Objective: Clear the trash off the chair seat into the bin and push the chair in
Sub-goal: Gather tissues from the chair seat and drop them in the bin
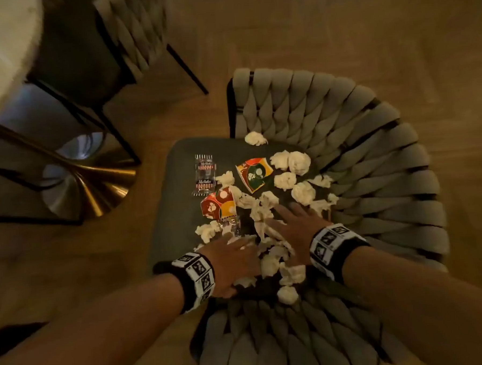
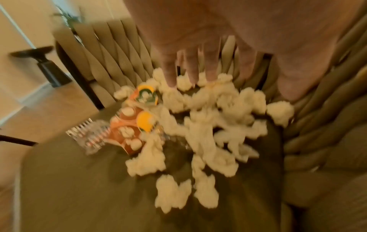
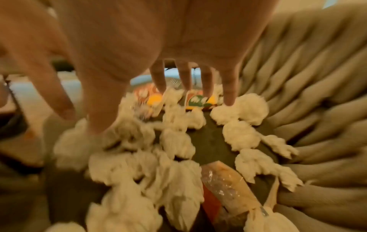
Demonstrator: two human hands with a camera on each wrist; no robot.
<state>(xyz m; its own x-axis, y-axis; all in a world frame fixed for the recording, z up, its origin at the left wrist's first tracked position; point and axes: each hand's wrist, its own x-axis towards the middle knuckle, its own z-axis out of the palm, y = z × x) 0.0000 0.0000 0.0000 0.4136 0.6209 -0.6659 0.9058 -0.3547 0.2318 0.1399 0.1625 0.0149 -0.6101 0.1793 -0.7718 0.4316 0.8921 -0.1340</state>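
White crumpled tissue wads point(image 1: 267, 222) litter the dark chair seat point(image 1: 174, 208) between our left hand point(image 1: 233, 263) and right hand point(image 1: 295, 224); both lie spread flat, gripping nothing, apparently to rake them together.

Head view straight down; both wrist views close, all sharing the littered chair seat point(image 1: 174, 213).

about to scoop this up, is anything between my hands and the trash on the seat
Nothing visible. Both the left hand and right hand already lie spread over the crumpled tissues and wrappers on the chair seat.
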